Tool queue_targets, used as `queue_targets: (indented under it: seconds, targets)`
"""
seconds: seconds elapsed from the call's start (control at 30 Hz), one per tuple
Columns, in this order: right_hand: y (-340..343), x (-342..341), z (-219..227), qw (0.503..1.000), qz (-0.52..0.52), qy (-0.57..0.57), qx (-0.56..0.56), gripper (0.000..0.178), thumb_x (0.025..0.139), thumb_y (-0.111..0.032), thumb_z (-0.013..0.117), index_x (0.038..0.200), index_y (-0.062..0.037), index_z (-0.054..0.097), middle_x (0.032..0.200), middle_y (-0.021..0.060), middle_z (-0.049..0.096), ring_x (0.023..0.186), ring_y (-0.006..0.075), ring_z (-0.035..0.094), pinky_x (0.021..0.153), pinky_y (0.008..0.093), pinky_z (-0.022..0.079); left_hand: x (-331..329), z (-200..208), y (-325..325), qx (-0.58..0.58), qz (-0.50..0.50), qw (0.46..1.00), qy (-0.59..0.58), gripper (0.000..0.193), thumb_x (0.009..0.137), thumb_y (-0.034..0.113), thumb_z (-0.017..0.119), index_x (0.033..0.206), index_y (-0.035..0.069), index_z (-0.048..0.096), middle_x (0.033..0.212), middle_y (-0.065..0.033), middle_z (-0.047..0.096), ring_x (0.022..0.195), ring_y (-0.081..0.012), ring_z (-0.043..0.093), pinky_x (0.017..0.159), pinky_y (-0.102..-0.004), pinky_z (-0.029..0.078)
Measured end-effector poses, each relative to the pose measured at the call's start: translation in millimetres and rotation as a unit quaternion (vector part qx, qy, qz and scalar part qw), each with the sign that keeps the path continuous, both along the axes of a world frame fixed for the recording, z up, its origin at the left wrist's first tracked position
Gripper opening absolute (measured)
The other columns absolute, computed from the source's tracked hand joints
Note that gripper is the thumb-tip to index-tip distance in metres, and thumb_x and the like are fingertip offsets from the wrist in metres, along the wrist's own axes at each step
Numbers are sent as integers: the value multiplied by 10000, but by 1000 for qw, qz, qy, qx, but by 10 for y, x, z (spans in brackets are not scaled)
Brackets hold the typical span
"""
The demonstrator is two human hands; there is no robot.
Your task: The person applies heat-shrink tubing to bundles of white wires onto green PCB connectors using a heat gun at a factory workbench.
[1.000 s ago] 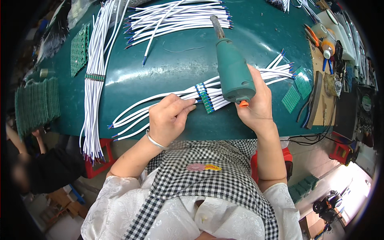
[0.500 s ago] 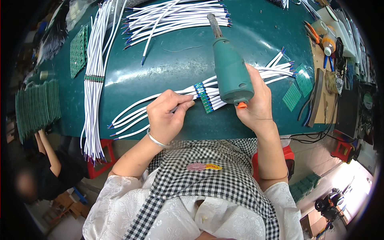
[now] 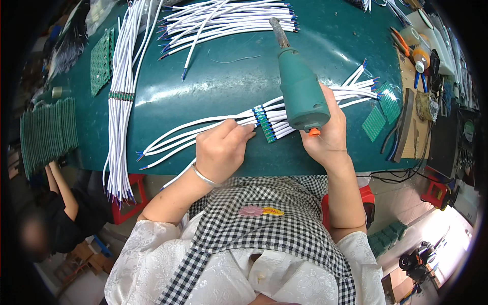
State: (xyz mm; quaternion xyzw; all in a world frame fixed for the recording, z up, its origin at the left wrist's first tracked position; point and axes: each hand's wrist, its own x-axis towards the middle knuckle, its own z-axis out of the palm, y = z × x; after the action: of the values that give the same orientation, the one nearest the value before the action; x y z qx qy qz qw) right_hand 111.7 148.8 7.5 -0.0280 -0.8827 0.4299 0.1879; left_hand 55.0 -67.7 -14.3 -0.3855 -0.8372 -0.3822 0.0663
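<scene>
Circuit strip [image 3: 264, 124]: small, green, lying on the tabletop [image 3: 203, 96] between the two hands, long axis running away from the person with a slight slant; white wires [image 3: 278, 122] extend from both of its long edges.
Panel stack [image 3: 48, 134]: green sheets, well to the left of the circuit strip.
Wire bundle [image 3: 122, 132]: white leads with a green strip across their middle, left of the circuit strip, lengthwise away from the person.
Near-side wire [image 3: 179, 174]: white, left of the circuit strip, passing beneath the left hand.
Left hand [image 3: 222, 148]: nearer of the two, fingertips just beside the circuit strip's left edge; thumb and forefinger pinched together, apparently on the near-side wire's end, with contact partly hidden.
Wire pile [image 3: 229, 25]: loose white leads beyond the circuit strip, lying roughly crosswise.
Soldering tool [image 3: 301, 94]: green body right of the circuit strip, covering part of its wires from view; metal tip aimed away from the person, well apart from the strip.
Right hand [image 3: 328, 129]: right of the circuit strip, gripping the soldering tool.
Green panels [image 3: 373, 125]: right of the circuit strip, near the far wire ends.
</scene>
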Motion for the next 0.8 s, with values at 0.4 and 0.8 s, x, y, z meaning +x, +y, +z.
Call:
queue_targets:
  seconds: [0.4,0.8]
  targets:
    - [54,75,-71,986,-4,-45,-158,331,781,64,789,1077,0,654,967,61,711,877,155,676,789,298,538,-81,-18,-9,66,-19,990,-122,185,732,-52,779,904,-10,726,797,-133,709,652,-246,679,596,-308,524]
    - [46,78,-106,982,-18,-62,-179,248,793,77,772,1009,3,675,931,51,716,850,128,662,768,293,538,-54,25,41,44,-2,997,-67,214,742,-51,787,938,14,731,752,-103,662,610,-219,630,532,-295,479]
